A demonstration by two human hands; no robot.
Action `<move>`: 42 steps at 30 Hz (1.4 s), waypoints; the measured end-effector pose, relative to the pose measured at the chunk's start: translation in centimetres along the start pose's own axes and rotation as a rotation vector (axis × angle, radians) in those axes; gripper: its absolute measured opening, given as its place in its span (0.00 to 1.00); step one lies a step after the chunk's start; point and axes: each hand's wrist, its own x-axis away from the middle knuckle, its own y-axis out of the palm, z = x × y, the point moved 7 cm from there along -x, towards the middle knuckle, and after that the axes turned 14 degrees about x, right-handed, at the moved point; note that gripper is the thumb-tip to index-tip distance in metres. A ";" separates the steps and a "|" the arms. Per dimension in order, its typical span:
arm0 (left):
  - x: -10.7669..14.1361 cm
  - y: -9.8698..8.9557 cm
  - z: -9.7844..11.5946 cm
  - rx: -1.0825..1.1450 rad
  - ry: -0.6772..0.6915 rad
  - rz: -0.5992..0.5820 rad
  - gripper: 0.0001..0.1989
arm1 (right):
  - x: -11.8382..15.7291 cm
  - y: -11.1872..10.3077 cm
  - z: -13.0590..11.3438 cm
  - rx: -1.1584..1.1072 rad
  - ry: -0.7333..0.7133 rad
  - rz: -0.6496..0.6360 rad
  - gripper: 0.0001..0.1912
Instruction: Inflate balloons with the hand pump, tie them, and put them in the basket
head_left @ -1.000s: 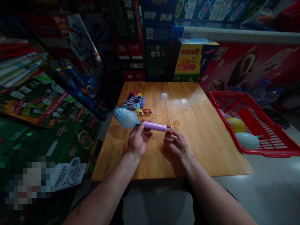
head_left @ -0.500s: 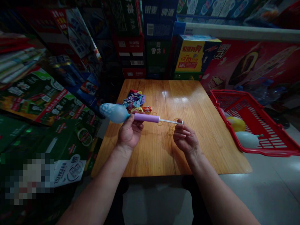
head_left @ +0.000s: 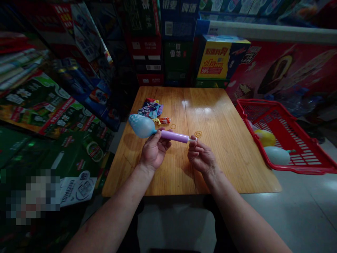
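Observation:
A light blue patterned balloon (head_left: 142, 126), partly inflated, sits on the left end of a purple hand pump (head_left: 174, 136). My left hand (head_left: 154, 151) is closed around the joint, with thumb and fingers at the balloon's neck and the pump's nozzle end. At the other end, my right hand (head_left: 200, 154) pinches the white pump handle, and only a short piece of rod shows. Beyond the balloon lies a pile of colourful uninflated balloons (head_left: 152, 108). Thin yellow rubber bands (head_left: 198, 134) rest on the wooden table (head_left: 216, 116) past my right hand.
To the right, a red plastic basket (head_left: 298, 169) holds a pale green balloon (head_left: 277, 155) and a yellow balloon (head_left: 265, 137). Stacked drink cartons (head_left: 177, 59) stand behind the table. More green cartons (head_left: 76, 154) crowd the left side.
The pump rod has been pushed in, bringing my hands closer together. My left hand, with the balloon and pump barrel, has shifted right. The balloon looks somewhat rounder.

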 end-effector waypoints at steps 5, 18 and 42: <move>-0.5 -0.4 2.0 0.026 0.142 0.004 0.11 | 0.3 -0.3 -1.7 0.074 -0.086 -0.011 0.08; 1.0 -0.5 -2.0 0.024 -0.050 0.035 0.15 | -1.0 -1.0 0.0 0.067 -0.028 -0.005 0.06; 0.1 -1.0 -0.1 -0.010 0.025 0.073 0.14 | 0.2 -0.5 -2.1 0.136 -0.073 -0.016 0.06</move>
